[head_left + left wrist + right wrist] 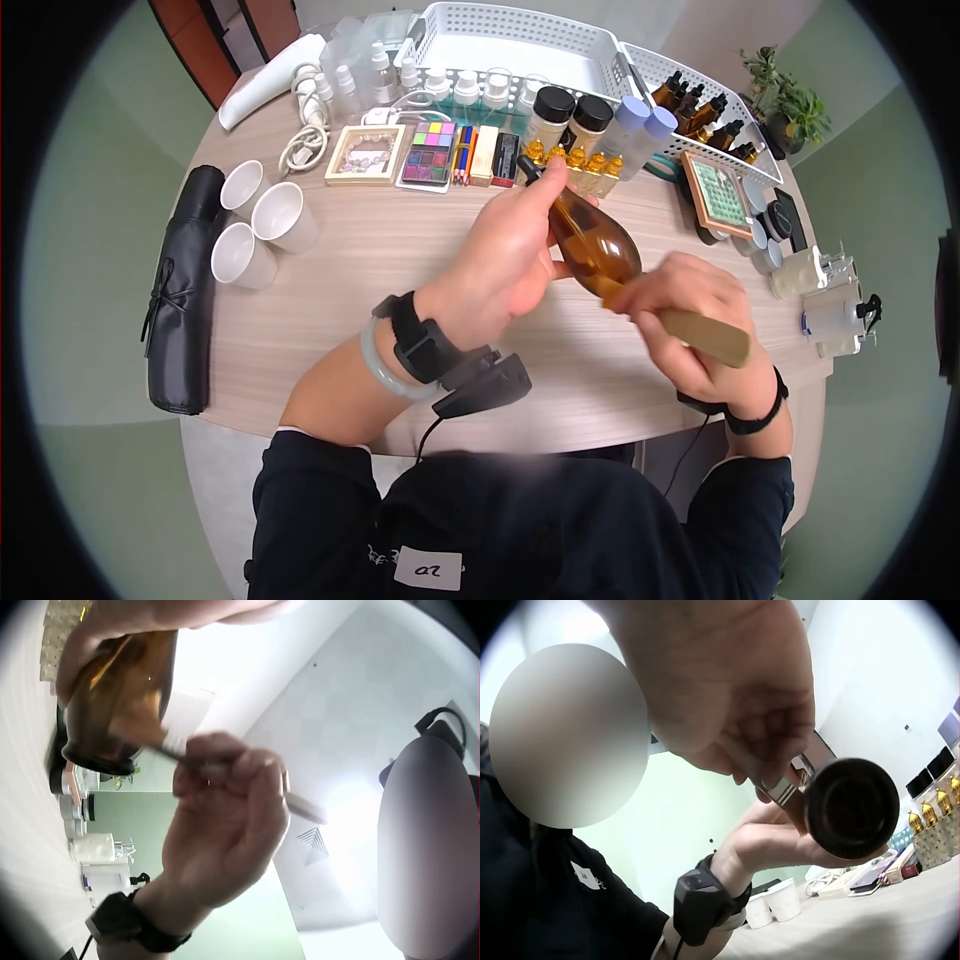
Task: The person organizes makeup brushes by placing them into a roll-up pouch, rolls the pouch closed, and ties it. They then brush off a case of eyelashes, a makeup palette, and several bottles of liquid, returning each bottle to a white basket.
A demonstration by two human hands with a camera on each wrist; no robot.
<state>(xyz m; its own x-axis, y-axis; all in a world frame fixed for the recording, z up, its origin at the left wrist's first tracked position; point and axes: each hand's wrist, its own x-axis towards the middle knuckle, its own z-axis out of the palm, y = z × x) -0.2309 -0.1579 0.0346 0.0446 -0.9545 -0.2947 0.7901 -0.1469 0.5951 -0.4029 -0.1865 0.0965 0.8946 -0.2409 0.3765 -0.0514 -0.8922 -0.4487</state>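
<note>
My left hand [500,245] grips an amber glass bottle [600,240] by its narrow end. The bottle is tilted, its wide end towards the right hand, and a dark tip shows past the thumb. In my right hand [695,305] is a flat brush [715,338] with a pale wooden handle, pinched near its metal band. Brown bristles [139,727] lie against the bottle's side near its base in the left wrist view. From the right wrist, the bottle's dark round base [851,808] faces the camera, with the brush's metal band [782,791] beside it.
Three white cups [285,215] and a black roll case [185,290] stand left. Along the back are spray bottles [383,75], a colour palette [428,155], gold-capped bottles [577,160] and white baskets [520,50]. Pump bottles [835,305] and a green-tiled box [718,195] are right.
</note>
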